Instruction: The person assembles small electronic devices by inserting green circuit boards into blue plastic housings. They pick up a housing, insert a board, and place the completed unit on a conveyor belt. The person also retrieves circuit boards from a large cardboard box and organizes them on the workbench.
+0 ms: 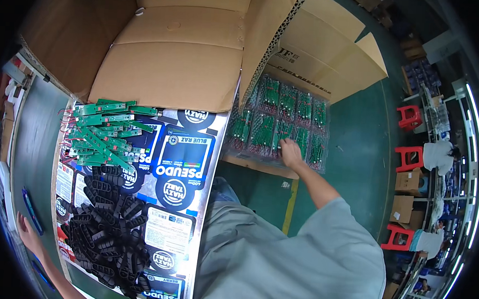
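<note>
At the right, my right hand (290,153) reaches down into a clear plastic tray (322,171) of green circuit boards (304,109). Its fingers are curled together at the boards in a front compartment; what they pinch, if anything, is hidden. My left hand (28,235) is at the far left, beyond the work surface's left edge, beside a blue pen (32,210). Its fingers are stretched out and hold nothing. Between my hands, a loose pile of green circuit boards (104,133) with thin red wires lies on the work surface, above a heap of black plastic parts (105,224).
Printed blue and white sheeting (183,152) covers the work surface. An open cardboard box (173,66) stands at its far end; another carton (319,46) surrounds the tray. Red stools (407,159), boxes and seated people line the right side, across the green floor (357,149).
</note>
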Demonstrator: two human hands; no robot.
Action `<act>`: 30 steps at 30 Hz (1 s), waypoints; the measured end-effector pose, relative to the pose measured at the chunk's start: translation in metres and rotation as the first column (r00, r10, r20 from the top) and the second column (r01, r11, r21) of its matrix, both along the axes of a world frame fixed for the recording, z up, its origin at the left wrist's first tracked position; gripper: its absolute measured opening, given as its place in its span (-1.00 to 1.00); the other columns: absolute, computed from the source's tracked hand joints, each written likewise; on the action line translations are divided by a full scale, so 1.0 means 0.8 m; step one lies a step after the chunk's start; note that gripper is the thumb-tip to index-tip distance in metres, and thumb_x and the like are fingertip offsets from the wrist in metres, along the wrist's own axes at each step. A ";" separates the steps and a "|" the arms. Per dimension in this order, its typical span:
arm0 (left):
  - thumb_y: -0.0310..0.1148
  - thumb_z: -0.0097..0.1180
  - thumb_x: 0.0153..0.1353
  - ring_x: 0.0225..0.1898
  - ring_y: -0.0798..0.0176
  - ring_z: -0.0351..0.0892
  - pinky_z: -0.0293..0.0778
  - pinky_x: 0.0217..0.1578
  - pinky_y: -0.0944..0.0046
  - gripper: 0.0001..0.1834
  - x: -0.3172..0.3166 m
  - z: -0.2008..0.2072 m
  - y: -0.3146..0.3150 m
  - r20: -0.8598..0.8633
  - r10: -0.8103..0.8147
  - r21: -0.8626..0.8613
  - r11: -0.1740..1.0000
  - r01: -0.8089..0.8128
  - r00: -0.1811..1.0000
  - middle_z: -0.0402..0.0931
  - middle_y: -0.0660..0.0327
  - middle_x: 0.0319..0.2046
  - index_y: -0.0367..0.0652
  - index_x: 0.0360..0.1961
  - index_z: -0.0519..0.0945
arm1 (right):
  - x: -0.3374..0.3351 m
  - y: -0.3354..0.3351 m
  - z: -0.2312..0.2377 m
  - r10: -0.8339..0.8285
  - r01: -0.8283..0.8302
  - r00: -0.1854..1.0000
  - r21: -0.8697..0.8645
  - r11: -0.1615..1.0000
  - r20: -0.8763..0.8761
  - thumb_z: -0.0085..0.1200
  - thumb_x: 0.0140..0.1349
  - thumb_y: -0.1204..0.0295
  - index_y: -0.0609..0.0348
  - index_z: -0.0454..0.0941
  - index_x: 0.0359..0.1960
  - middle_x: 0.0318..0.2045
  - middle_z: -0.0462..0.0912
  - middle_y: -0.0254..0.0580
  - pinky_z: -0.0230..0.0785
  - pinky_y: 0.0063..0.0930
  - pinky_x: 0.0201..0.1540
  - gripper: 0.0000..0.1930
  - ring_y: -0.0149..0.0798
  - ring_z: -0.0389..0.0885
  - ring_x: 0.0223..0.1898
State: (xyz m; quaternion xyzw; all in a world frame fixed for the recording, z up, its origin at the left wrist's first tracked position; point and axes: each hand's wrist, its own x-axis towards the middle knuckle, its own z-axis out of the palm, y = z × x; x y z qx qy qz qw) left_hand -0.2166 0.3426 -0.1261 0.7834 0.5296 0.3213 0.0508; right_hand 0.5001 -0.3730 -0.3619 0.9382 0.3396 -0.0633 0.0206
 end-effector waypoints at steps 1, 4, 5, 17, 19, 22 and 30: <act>-0.29 -0.01 0.50 0.22 0.21 0.50 0.33 0.23 0.28 -0.57 0.021 0.015 -0.032 0.029 -0.053 0.021 0.998 0.053 0.998 0.54 0.09 0.21 -0.16 0.32 0.49 | 0.016 0.012 -0.008 0.062 -0.060 0.997 -0.042 0.997 0.046 0.21 0.09 0.47 0.16 0.57 -0.13 -0.15 0.58 -0.10 0.47 -0.12 0.01 -0.73 0.02 0.57 0.01; -0.30 -0.05 0.53 0.21 0.23 0.50 0.32 0.23 0.26 -0.59 0.064 0.050 -0.135 0.046 -0.089 0.026 0.996 0.088 0.995 0.53 0.11 0.22 -0.16 0.31 0.49 | 0.048 0.060 -0.012 0.328 -0.298 0.937 -0.210 0.931 0.123 0.17 0.15 0.46 0.10 0.58 -0.09 -0.09 0.57 -0.18 0.40 -0.20 0.08 -0.74 -0.11 0.51 0.12; -0.30 -0.05 0.53 0.21 0.23 0.50 0.33 0.22 0.26 -0.60 0.067 0.055 -0.162 0.034 -0.070 0.018 0.997 0.069 0.997 0.53 0.11 0.22 -0.16 0.30 0.50 | 0.057 0.071 -0.011 0.423 -0.377 0.896 -0.275 0.885 0.135 0.15 0.18 0.45 0.08 0.58 -0.08 -0.07 0.58 -0.21 0.37 -0.23 0.11 -0.75 -0.15 0.49 0.15; -0.31 -0.02 0.51 -0.17 0.37 0.49 0.43 -0.06 0.36 -0.64 -0.012 -0.003 -0.349 0.041 0.254 -0.010 0.967 -0.254 0.966 0.60 0.21 -0.08 -0.24 0.19 0.57 | 0.110 0.126 -0.055 0.711 -0.666 0.682 -0.550 0.504 -0.173 0.16 0.19 0.32 0.03 0.57 0.02 -0.02 0.61 -0.27 0.32 -0.23 0.19 -0.66 -0.20 0.52 0.16; -0.30 -0.03 0.52 -0.17 0.37 0.49 0.43 -0.06 0.36 -0.63 -0.011 -0.011 -0.363 0.005 0.255 -0.006 0.967 -0.255 0.967 0.60 0.21 -0.09 -0.26 0.20 0.57 | 0.104 0.137 -0.032 0.689 -0.655 0.691 -0.593 0.468 -0.219 0.13 0.24 0.33 0.00 0.58 0.04 0.06 0.60 -0.26 0.31 -0.23 0.22 -0.68 -0.21 0.51 0.19; -0.29 -0.05 0.52 -0.18 0.36 0.49 0.44 -0.07 0.35 -0.62 -0.002 -0.014 -0.371 0.023 0.297 -0.103 0.951 -0.293 0.955 0.60 0.18 -0.09 -0.28 0.21 0.55 | 0.107 0.138 -0.023 0.667 -0.647 0.704 -0.609 0.458 -0.246 0.15 0.23 0.33 -0.02 0.60 0.05 0.13 0.57 -0.26 0.30 -0.24 0.24 -0.67 -0.20 0.49 0.23; -0.32 -0.05 0.52 -0.08 0.31 0.56 0.46 0.01 0.32 -0.62 -0.001 -0.018 -0.382 -0.004 0.258 -0.083 0.963 -0.257 0.966 0.60 0.11 0.00 -0.34 0.20 0.54 | 0.112 0.139 -0.034 0.617 -0.633 0.728 -0.641 0.435 -0.300 0.27 0.06 0.36 -0.07 0.69 -0.13 -0.07 0.69 -0.27 0.21 -0.14 0.32 -0.71 -0.21 0.56 0.17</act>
